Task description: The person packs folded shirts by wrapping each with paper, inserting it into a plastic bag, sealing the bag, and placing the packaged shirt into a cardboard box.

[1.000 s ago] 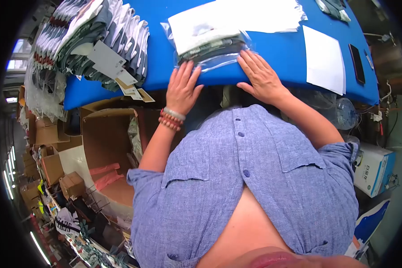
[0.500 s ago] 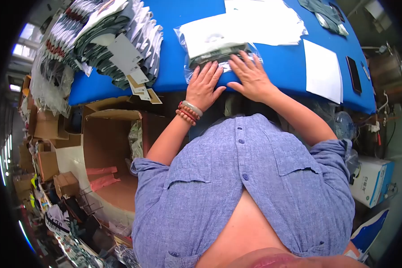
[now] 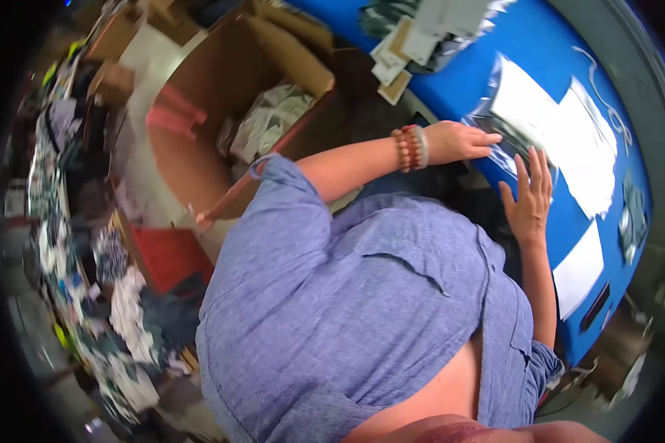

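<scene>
On the table [image 3: 458,90], the bagged garment [image 3: 526,108] lies at the fingertips of the unclenched left hand [image 3: 452,142] and outspread right hand [image 3: 530,198].

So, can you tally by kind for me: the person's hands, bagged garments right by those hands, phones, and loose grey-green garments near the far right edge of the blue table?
Hands: 2 (left hand, right hand)
Bagged garment: 1
Phone: 1
Loose grey-green garment: 1
Total: 5
</scene>
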Demonstrator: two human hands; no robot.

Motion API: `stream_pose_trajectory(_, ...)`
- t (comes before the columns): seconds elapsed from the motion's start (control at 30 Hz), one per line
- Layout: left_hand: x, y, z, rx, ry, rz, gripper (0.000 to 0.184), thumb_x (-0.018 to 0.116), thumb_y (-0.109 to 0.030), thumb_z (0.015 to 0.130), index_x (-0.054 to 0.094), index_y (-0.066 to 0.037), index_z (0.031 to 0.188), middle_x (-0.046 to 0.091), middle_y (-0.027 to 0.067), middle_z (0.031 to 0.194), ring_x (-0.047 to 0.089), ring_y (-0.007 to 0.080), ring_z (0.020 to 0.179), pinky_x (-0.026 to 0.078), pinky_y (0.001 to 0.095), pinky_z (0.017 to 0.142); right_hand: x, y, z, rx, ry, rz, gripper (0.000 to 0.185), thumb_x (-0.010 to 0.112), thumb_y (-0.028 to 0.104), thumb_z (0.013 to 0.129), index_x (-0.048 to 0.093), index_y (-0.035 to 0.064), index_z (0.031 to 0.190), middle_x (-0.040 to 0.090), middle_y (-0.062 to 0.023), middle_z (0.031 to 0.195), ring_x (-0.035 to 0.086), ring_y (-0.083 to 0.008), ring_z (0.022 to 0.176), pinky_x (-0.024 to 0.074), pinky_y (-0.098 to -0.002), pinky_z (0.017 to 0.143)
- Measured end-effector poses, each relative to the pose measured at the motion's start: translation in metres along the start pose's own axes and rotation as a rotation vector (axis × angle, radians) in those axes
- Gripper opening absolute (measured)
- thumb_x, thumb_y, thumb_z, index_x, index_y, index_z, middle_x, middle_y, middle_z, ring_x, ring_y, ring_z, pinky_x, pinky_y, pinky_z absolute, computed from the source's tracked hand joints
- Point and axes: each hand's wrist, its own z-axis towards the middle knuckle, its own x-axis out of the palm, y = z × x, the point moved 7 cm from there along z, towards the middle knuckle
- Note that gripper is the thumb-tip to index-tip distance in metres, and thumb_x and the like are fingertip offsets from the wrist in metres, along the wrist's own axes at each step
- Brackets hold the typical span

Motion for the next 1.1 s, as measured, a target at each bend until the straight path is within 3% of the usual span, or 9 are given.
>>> stream_pose_trajectory(0.37, -0.026, 0.012, 0.009, -0.089, -0.063, 0.23, 0.007, 0.062, -0.015, 0.08, 0.061, -0.011, 0.086, 0.062, -0.0002, 0.104, 0.059, 0.0144, 0.1, 0.048, 0.03, 0.083, 0.017, 0.005, 0.045, -0.194, 0.011, -0.085, 0.021, 0.06, 0.007, 0.086, 0.062, 0.0015, 0.106, 0.056, -0.0139, 0.128, 0.047, -0.034, 0.127, 0.0362, -0.0486, 0.107)
stream_pose_trajectory(0.47, -0.056, -0.011, 0.022, -0.037, -0.244, 0.099, 0.019, 0.067, -0.021, 0.082, 0.063, -0.009, 0.096, 0.061, 0.0048, 0.11, 0.057, 0.0208, 0.107, 0.046, 0.0338, 0.089, -0.004, -0.013, 0.047, -0.069, -0.018, 0.135, 0.014, 0.055, 0.007, 0.092, 0.062, 0.0008, 0.103, 0.063, -0.0137, 0.116, 0.058, -0.0285, 0.115, 0.0433, -0.0418, 0.099)
stream_pose_trajectory(0.57, -0.118, -0.016, 0.011, -0.195, -0.63, -0.228, 0.05, 0.075, -0.028, 0.079, 0.056, -0.007, 0.12, 0.053, 0.012, 0.126, 0.051, 0.0278, 0.117, 0.039, 0.0391, 0.1, -0.057, -0.035, 0.045, 0.268, 0.042, 0.389, 0.015, 0.05, 0.01, 0.098, 0.062, 0.0002, 0.1, 0.065, -0.0123, 0.107, 0.06, -0.02, 0.105, 0.0474, -0.0329, 0.089)
stream_pose_trajectory(0.67, -0.101, 0.005, -0.03, -0.429, -0.677, -0.418, 0.088, 0.081, -0.032, 0.075, 0.032, -0.006, 0.143, 0.039, 0.0171, 0.142, 0.04, 0.0311, 0.13, 0.03, 0.0419, 0.109, -0.115, -0.052, 0.051, 0.336, -0.014, 0.615, 0.017, 0.05, 0.012, 0.099, 0.062, 0.001, 0.1, 0.063, -0.0058, 0.094, 0.059, -0.0137, 0.09, 0.0465, -0.0284, 0.081)
stream_pose_trajectory(0.73, -0.047, 0.008, -0.054, -0.592, -0.46, -1.06, 0.11, 0.083, -0.03, 0.074, 0.008, -0.006, 0.151, 0.021, 0.0146, 0.153, 0.025, 0.0256, 0.14, 0.023, 0.0404, 0.113, -0.125, -0.05, 0.058, 0.49, -0.02, 0.847, 0.017, 0.051, 0.016, 0.098, 0.06, 0.0019, 0.096, 0.059, -0.0032, 0.088, 0.057, -0.0108, 0.086, 0.046, -0.026, 0.079)
stream_pose_trajectory(0.8, -0.013, -0.017, -0.066, -0.539, -0.354, -1.61, 0.11, 0.075, -0.006, 0.079, -0.006, -0.019, 0.153, 0.022, 0.013, 0.153, 0.027, 0.0216, 0.139, 0.025, 0.0392, 0.111, -0.125, -0.03, 0.074, 0.587, 0.014, 0.973, 0.021, 0.05, 0.02, 0.099, 0.057, 0.0023, 0.092, 0.06, -0.0035, 0.089, 0.058, -0.0119, 0.087, 0.0475, -0.0273, 0.081)
stream_pose_trajectory(0.9, 0.016, -0.033, -0.131, -1.058, -0.373, -1.898, 0.069, 0.066, -0.015, 0.088, 0.03, -0.007, 0.146, 0.051, 0.0102, 0.135, 0.053, 0.0212, 0.119, 0.04, 0.0372, 0.103, -0.072, -0.001, 0.092, 0.605, 0.197, 1.245, 0.02, 0.051, 0.023, 0.098, 0.058, 0.004, 0.093, 0.06, -0.0024, 0.09, 0.059, -0.0121, 0.088, 0.0487, -0.029, 0.079)
stream_pose_trajectory(0.93, -0.01, -0.033, -0.118, -0.889, -0.614, -1.96, 0.055, 0.066, -0.022, 0.089, 0.044, -0.003, 0.136, 0.054, 0.0103, 0.131, 0.053, 0.0228, 0.119, 0.04, 0.0396, 0.104, -0.056, 0.022, 0.101, 0.653, 0.257, 1.347, 0.021, 0.052, 0.024, 0.098, 0.059, 0.0042, 0.095, 0.059, -0.0024, 0.091, 0.059, -0.0125, 0.089, 0.0488, -0.0296, 0.079)
stream_pose_trajectory(1.1, -0.089, 0.017, -0.212, -1.122, -1.2, -1.717, 0.053, 0.057, -0.034, 0.094, 0.042, -0.005, 0.137, 0.052, 0.0109, 0.135, 0.052, 0.0294, 0.122, 0.04, 0.0471, 0.106, -0.034, 0.082, 0.144, 0.105, 0.249, 1.204, 0.037, 0.05, 0.029, 0.1, 0.053, 0.0008, 0.123, 0.061, -0.0145, 0.114, 0.056, -0.0236, 0.112, 0.0444, -0.035, 0.096)
